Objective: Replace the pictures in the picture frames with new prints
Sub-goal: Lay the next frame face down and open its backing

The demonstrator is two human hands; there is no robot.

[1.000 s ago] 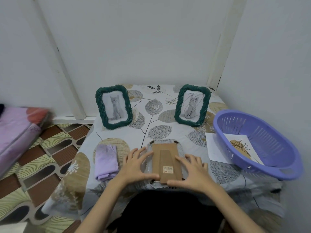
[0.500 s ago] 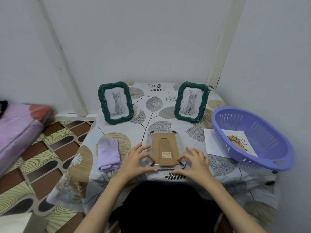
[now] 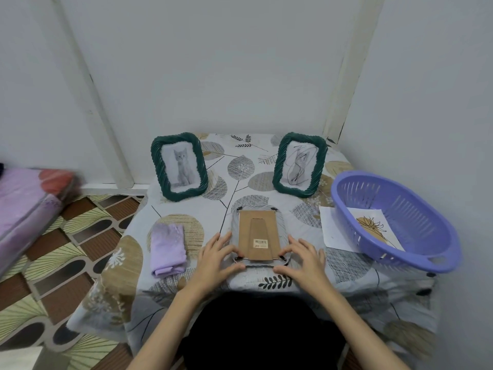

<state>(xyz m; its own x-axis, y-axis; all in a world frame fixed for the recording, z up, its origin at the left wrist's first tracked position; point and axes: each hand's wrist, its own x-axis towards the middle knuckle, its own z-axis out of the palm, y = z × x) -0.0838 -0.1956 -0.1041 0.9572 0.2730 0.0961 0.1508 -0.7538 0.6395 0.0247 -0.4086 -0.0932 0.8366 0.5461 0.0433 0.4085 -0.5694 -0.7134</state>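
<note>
A picture frame (image 3: 257,235) lies face down near the table's front edge, its brown cardboard back with a barcode sticker facing up. My left hand (image 3: 216,259) touches its lower left corner and my right hand (image 3: 301,260) its lower right corner, fingers spread and fingertips at the small black tabs. Two green braided frames stand at the back: the left frame (image 3: 179,166) shows a grey cat, the right frame (image 3: 299,164) shows a scribbled-over picture. A print with a brown plant drawing (image 3: 373,229) lies in the purple basket (image 3: 416,252). A white sheet (image 3: 332,231) sticks out from under the basket.
A folded lilac cloth (image 3: 168,248) lies left of the face-down frame. The table (image 3: 202,209) has a leaf-patterned cover and stands in a corner with walls behind and to the right. A pink mattress (image 3: 24,204) lies on the patterned floor at left.
My hands slid from the frame's sides down to its lower corners. The camera view shifted, so the table looks farther away.
</note>
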